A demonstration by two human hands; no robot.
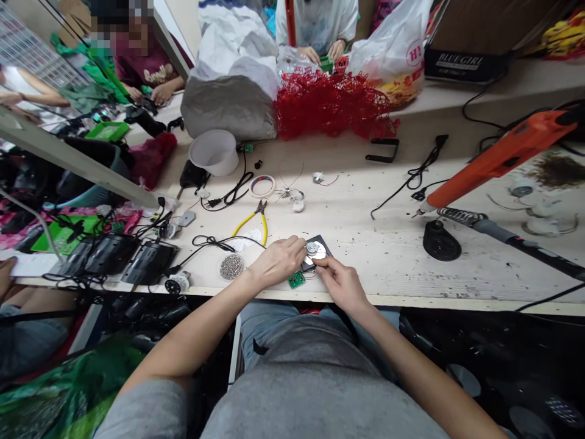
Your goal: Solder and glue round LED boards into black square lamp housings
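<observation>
A silvery part (316, 250) rests on a dark block (320, 239) near the front edge of a bench (393, 262). The left hand (284, 258) pinches its fingers together beside it; the right hand (340, 280) reaches its edge, fingers nearly closed. What either grips cannot be told. A circuit board (297, 279) lies just in front, screws (231, 267) to the left.

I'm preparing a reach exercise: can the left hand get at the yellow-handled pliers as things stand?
Probably yes: the pliers lie just beyond the left hand, nothing visibly blocking the way, though it would first need to leave the dark piece.
</observation>
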